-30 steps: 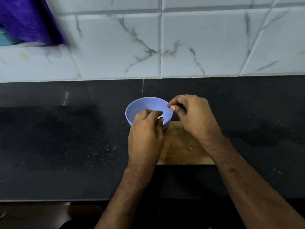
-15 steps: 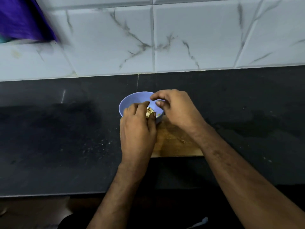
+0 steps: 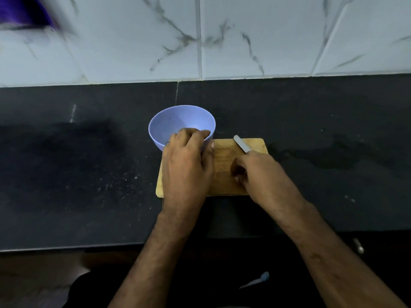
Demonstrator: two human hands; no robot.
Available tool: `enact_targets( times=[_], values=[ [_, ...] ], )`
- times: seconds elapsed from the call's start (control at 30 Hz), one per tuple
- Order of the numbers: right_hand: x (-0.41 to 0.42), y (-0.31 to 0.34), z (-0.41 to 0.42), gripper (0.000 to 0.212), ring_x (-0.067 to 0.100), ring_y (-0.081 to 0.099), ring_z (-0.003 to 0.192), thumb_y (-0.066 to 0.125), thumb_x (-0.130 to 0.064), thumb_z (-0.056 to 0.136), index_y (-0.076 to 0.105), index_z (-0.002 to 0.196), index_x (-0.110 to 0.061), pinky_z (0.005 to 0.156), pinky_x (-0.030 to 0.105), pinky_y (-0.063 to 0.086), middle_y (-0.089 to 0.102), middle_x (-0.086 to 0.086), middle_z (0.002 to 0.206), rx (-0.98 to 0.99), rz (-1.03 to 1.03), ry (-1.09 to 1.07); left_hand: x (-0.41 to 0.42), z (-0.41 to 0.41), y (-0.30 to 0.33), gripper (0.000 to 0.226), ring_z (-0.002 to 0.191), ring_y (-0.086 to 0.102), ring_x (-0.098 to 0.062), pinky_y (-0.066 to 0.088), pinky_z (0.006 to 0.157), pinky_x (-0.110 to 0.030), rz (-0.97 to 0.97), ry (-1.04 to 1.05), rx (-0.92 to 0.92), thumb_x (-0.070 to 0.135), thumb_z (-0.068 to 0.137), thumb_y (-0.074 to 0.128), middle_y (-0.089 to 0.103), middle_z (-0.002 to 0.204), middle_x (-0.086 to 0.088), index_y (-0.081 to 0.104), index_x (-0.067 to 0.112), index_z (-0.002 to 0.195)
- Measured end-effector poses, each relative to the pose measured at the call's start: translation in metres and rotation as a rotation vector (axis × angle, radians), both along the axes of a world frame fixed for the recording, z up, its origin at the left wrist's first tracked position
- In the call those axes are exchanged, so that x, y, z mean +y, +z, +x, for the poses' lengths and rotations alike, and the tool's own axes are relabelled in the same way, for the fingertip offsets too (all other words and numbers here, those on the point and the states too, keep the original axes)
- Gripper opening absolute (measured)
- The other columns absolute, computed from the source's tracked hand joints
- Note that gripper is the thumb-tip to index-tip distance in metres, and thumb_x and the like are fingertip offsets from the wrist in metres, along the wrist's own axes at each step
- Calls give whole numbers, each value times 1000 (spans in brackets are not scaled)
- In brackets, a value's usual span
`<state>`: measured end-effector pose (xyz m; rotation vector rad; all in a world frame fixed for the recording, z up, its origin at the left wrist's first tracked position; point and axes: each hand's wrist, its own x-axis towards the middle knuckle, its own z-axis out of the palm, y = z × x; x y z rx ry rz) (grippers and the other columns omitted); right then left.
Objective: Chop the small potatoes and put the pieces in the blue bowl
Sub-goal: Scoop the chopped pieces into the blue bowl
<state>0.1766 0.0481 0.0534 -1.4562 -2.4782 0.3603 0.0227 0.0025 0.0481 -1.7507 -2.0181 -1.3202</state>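
A: What does the person hold at this moment?

B: The right hand [image 3: 264, 174] grips the handle of a knife [image 3: 242, 145]; the blade points away from this hand, over the far part of the wooden board [image 3: 224, 172]. The left hand [image 3: 188, 167] rests with curled fingers over the near rim of the blue bowl [image 3: 178, 121]. Whether it pinches something I cannot tell, because the fingertips are hidden.

A: And the potatoes?

B: The board between the two hands shows no potato. The left hand covers the bottom of the bowl, so the pieces are not visible; probably they lie there.

A: Which step is it, then?

B: It seems a batch was just dropped in the bowl. If more potatoes remain, the next move needs the left hand to bring one in front of the knife and hold it steady, fingers away from the blade.
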Motion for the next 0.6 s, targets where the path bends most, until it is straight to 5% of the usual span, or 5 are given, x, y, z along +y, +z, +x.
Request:
enact_targets(
  times=[0.23,0.43,0.6],
  values=[
    [9,9,-12,20,17,64,87,59,-12,89,66,98,-29,78,36,57,66,-2,105,-69,-64,-70,-6,-16,2,24,103,60,-22,48,83,-44,4,47,-32,22,94,62,67,112,2,71,17,115],
    [23,49,-55,24,12,63,82,61,-3,85,67,97,-23,76,36,56,64,-4,94,384,152,60,-7,-29,7,28,107,57,-23,47,87,-44,-11,91,-81,20,92,67,65,116,1,67,17,119],
    [36,51,-82,32,8,66,90,60,5,87,69,105,-21,84,30,58,71,-5,99,440,87,96,-9,-40,9,40,123,48,-19,45,99,-37,-55,94,-166,23,92,69,53,134,-1,60,16,130]
  ],
)
